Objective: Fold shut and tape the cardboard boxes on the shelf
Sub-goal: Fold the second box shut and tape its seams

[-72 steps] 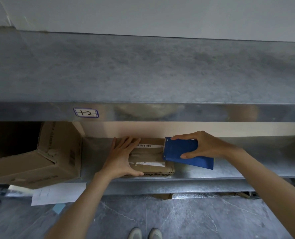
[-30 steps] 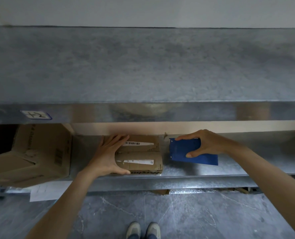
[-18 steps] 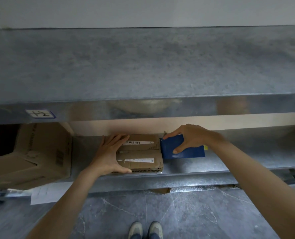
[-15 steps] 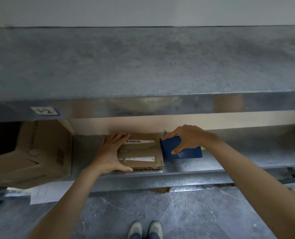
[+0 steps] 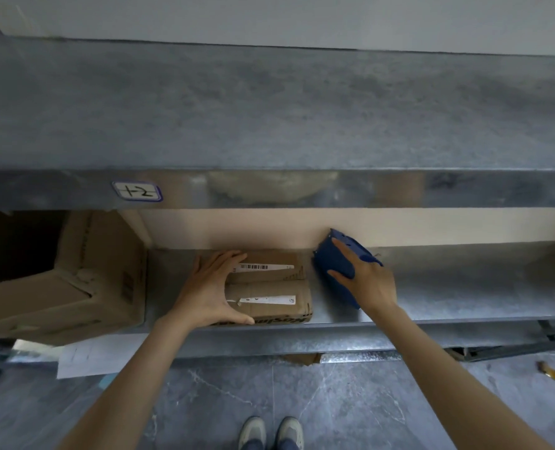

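Two hands tend one box (image 5: pixel 271 289) on the shelf (image 5: pixel 464 287): left hand (image 5: pixel 209 293) flat on it, fingers (image 5: pixel 224 259) spread, pinning it shut; right hand (image 5: pixel 370 284) gripping a blue dispenser (image 5: pixel 333 264) just beside. Taping seems underway; next the dispenser must meet the seam (image 5: pixel 269 280) squarely.

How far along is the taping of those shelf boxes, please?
Done: the small box has its flaps folded shut. In hand: the left hand rests on it while the right hand holds the blue tape dispenser beside it; seam tape unclear. Left: the large box, lying open on its side.
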